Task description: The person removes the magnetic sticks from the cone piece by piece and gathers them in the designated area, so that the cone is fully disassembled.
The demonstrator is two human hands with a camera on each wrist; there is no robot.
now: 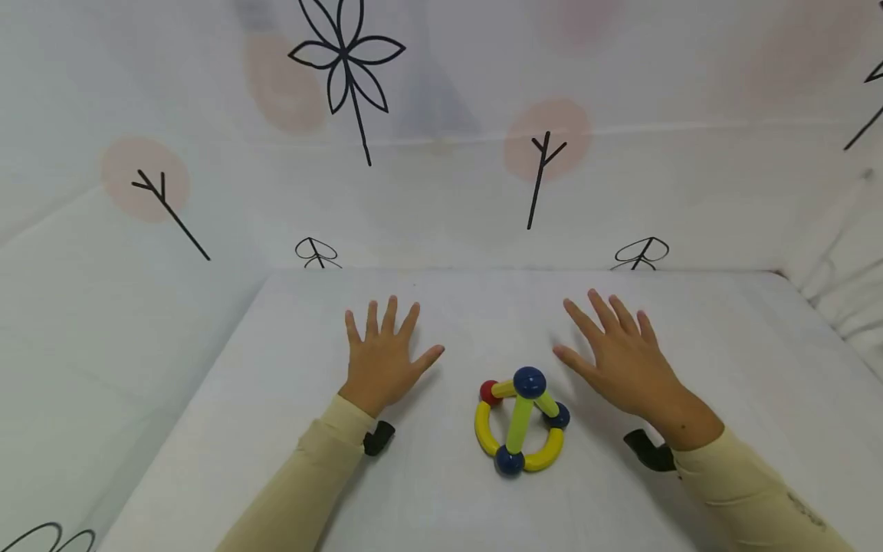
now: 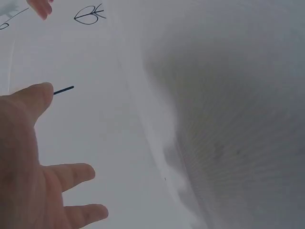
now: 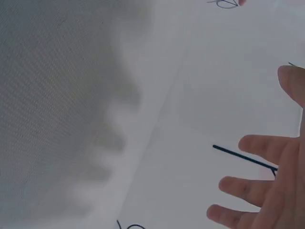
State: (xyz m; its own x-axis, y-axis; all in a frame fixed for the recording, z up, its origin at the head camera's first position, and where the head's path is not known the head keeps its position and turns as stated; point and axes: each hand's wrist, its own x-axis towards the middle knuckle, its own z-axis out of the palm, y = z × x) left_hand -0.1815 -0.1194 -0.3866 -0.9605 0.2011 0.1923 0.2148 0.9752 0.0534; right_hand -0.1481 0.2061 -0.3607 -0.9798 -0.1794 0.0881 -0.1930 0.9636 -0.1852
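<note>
Between the two hands in the head view stands a small frame of toy rods and balls [image 1: 520, 425]. Curved yellow rods [image 1: 543, 452] form its base ring, joined by a red ball [image 1: 490, 392] and dark blue balls [image 1: 510, 461]. Two light green rods [image 1: 520, 424] slope up to a blue ball [image 1: 530, 382] on top. My left hand [image 1: 382, 368] is spread palm down to the left of it, touching nothing but perhaps the table. My right hand [image 1: 624, 368], fingers also spread, hovers to its right, apart from it. Both wrist views show straight fingers holding nothing.
A white table [image 1: 455, 514] lies under the hands. Behind it hangs a white cloth wall [image 1: 428, 199] with black plant drawings and pink circles. Another white cloth wall [image 1: 103, 345] rises on the left. Black straps [image 1: 379, 438] sit at the wrists.
</note>
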